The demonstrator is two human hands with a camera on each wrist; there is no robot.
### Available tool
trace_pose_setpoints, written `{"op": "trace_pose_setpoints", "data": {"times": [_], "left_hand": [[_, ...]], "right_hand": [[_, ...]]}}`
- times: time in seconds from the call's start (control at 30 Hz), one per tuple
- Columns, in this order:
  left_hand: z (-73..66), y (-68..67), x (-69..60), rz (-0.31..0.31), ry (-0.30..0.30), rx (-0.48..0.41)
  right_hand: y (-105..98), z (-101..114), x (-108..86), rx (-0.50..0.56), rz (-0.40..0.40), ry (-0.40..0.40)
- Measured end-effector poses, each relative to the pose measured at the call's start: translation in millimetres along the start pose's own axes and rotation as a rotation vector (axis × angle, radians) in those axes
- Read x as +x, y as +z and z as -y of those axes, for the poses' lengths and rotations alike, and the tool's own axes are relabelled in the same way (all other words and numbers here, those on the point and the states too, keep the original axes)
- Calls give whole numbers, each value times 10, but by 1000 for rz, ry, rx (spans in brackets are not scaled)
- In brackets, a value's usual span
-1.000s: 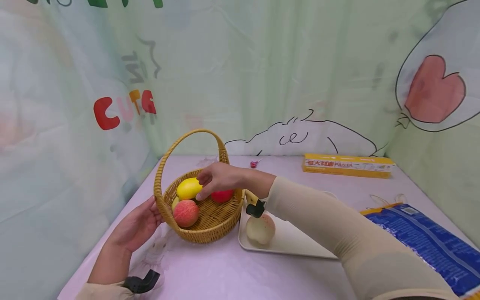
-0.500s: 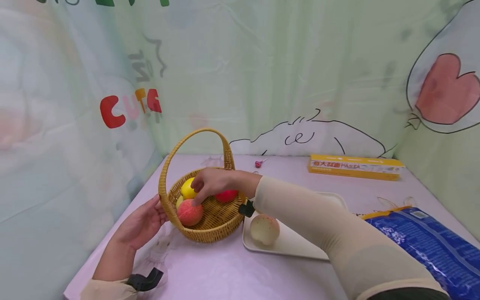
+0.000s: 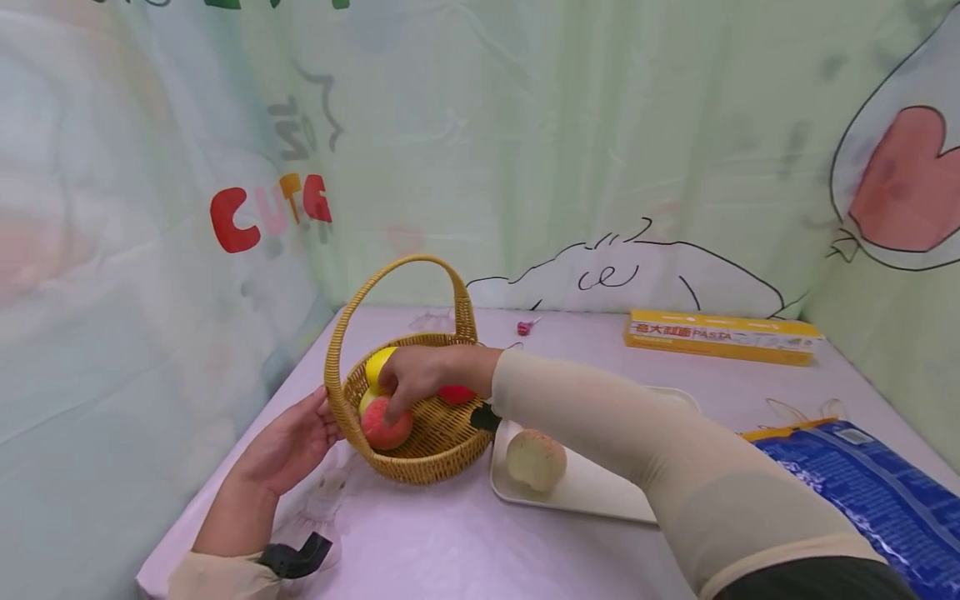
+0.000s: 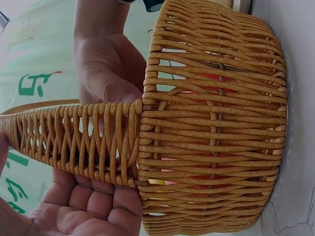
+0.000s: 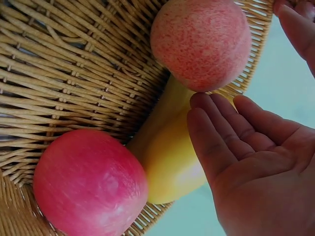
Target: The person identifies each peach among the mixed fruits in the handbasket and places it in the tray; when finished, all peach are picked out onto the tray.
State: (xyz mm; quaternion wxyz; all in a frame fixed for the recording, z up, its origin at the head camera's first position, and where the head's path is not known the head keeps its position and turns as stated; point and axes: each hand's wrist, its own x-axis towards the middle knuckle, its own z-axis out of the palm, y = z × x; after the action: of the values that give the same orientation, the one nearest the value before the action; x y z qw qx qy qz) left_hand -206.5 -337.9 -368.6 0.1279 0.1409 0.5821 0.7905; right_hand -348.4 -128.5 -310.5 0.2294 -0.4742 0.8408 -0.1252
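A wicker basket (image 3: 442, 464) with a tall handle stands on the left of the table. My left hand (image 3: 296, 442) grips the base of its handle, fingers curled behind the wicker in the left wrist view. Inside lie a reddish-pink peach (image 5: 202, 44), a red apple (image 5: 91, 182), a yellow lemon-like fruit (image 5: 172, 169) and a duller yellow elongated fruit (image 5: 162, 110), partly hidden. My right hand (image 3: 420, 371) is down in the basket, thumb over the peach in the head view. Its fingers look loosely extended in the right wrist view, their tips close to the peach; contact is unclear.
Right of the basket, a pale tray (image 3: 592, 496) holds a whitish peach (image 3: 536, 461). A wrapped lollipop (image 3: 524, 327) and a yellow pasta box (image 3: 723, 337) lie farther back. A blue bag (image 3: 862, 492) lies at the right. Curtains (image 3: 525, 150) surround the table.
My right hand has moved left and toward me, from beside the yellow fruit to over the peach. The left hand stays at the handle. The view has shifted slightly left.
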Motion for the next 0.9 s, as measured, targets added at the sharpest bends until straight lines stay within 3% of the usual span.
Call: {"op": "trace_pose_setpoints", "data": {"times": [0.53,0.9], "left_hand": [[-18,41,79,-74,-25,15],[2,-12,13,-13,0,-2]], "right_hand": [[24,11,127,-27,80,38],[166,29,257,-83,91,-23]]}}
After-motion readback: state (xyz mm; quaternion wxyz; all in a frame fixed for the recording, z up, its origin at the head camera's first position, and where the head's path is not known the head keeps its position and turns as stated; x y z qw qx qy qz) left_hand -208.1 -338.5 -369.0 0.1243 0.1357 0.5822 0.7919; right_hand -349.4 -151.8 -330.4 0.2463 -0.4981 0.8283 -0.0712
